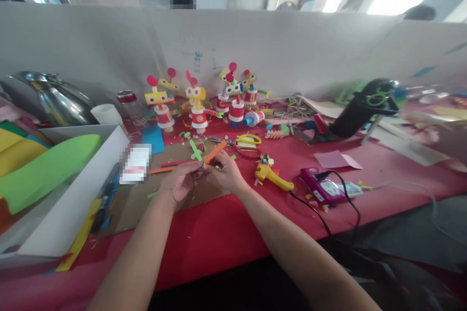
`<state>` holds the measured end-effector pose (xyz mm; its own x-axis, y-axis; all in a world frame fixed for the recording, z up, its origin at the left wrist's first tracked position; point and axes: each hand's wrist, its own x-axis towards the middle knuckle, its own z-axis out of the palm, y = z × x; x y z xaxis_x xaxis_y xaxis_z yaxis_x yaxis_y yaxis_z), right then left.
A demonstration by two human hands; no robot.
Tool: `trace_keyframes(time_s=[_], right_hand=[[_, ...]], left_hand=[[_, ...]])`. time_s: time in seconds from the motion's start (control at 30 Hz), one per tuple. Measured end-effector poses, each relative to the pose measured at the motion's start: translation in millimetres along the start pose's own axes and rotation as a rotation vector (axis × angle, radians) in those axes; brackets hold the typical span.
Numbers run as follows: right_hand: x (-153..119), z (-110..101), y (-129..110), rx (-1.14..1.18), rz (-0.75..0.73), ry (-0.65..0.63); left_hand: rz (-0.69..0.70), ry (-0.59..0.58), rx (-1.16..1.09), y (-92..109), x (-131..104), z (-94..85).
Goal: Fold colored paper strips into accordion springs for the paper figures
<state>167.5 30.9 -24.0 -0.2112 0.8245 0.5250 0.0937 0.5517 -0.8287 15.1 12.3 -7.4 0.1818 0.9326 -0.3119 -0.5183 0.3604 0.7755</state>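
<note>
Over a brown cardboard sheet [140, 206], my two hands meet with their fingertips close together. My left hand [182, 180] is closed at the lower end of a green paper strip [195, 149]. Pinched in my right hand [226, 172] is an orange paper strip [215, 152]. The two strips meet at the fingertips and spread upward in a V; fingers hide the join. Just behind the hands lie a coiled paper spring [200, 146] and scissors [250, 140] with yellow and red handles. To the left are loose red [177, 163] and orange strips [160, 170].
Several paper-cup figures [163, 115] stand at the back. A yellow glue gun [272, 177] and a purple power strip [323, 187] with cords lie right. At left are a white box [78, 194] of coloured sheets and a metal jug [60, 97]. A black holder [359, 109] leans at right.
</note>
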Motion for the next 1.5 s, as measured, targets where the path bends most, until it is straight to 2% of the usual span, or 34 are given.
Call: trace_keyframes(time_s=[0.2,0.53,0.8,0.93,1.0,1.1,1.2,1.33,1.5], right_hand=[[-3,4,4,-0.021,-0.061,0.088],[-5,6,4,0.035,-0.064,0.088],[-3,5,4,0.04,-0.063,0.114],[-4,7,7,0.066,-0.041,0.114],[-5,7,9,0.092,-0.008,0.114],[-5,8,9,0.199,0.082,0.088],[-5,11,8,0.426,0.228,0.068],[-5,15,6,0.679,0.414,0.163],[-4,18,6,0.753,0.487,0.217]], left_hand=[[0.016,-0.011,-0.059,-5,-3,6.8],[0.125,0.039,-0.052,-11,-1,8.0],[0.038,-0.042,-0.135,-10,-3,7.9],[-0.021,0.026,-0.21,-13,1,6.7],[0.007,0.065,-0.202,-14,3,6.2],[0.138,0.091,-0.063,-13,4,6.1],[0.247,0.124,0.145,-13,3,7.6],[0.372,0.155,0.305,-17,4,8.7],[0.513,0.169,0.544,-19,4,6.9]])
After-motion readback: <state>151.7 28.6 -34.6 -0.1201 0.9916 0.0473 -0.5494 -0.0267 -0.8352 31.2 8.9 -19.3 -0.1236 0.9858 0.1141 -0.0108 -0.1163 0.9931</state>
